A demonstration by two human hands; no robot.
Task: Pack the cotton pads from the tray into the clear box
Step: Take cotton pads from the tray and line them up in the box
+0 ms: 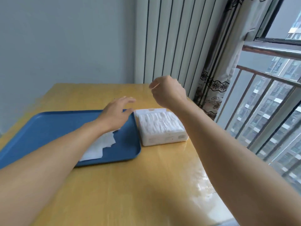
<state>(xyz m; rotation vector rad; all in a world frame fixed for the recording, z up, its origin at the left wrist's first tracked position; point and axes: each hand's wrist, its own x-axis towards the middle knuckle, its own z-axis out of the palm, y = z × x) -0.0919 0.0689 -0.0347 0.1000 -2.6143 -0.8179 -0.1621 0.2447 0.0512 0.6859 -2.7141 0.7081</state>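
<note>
Lying under the left grip (pixel 117 111), cotton pads (pixel 101 144) stay ungrasped.

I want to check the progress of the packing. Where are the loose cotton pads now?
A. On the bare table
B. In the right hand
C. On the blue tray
C: a few loose cotton pads lie on the blue tray, partly under the left forearm.

One head-worn view looks forward and down, close over the table (pixel 146 176).
</note>
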